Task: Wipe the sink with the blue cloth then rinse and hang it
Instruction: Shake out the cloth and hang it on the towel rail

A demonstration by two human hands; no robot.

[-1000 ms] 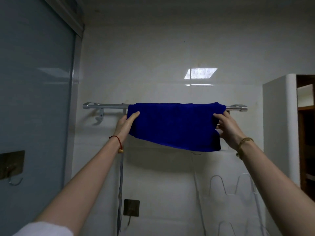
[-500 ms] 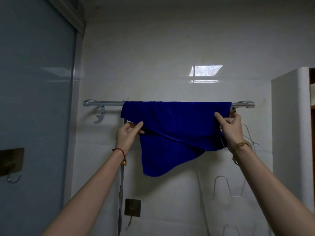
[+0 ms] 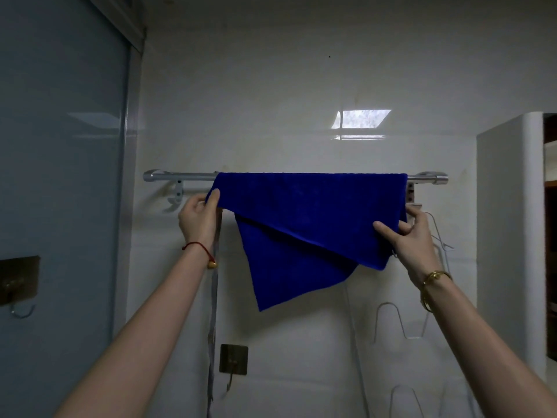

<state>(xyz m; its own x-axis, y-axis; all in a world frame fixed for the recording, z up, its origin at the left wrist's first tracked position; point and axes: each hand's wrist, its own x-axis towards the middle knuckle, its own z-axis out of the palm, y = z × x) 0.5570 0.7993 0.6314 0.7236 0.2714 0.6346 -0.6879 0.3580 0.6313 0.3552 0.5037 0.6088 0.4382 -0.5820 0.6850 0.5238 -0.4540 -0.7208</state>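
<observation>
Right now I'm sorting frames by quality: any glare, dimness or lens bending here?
Head view: dim overall; a bright window reflection glares on the glossy wall; the blue cloth casts a faint shadow; wide-angle bending tilts the glass door frame; both hands and the towel bar look sharp.

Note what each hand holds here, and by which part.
Both hold the blue cloth draped over the towel bar. The left hand pinches its upper left edge; the right hand grips the front layer's lower right edge.
</observation>
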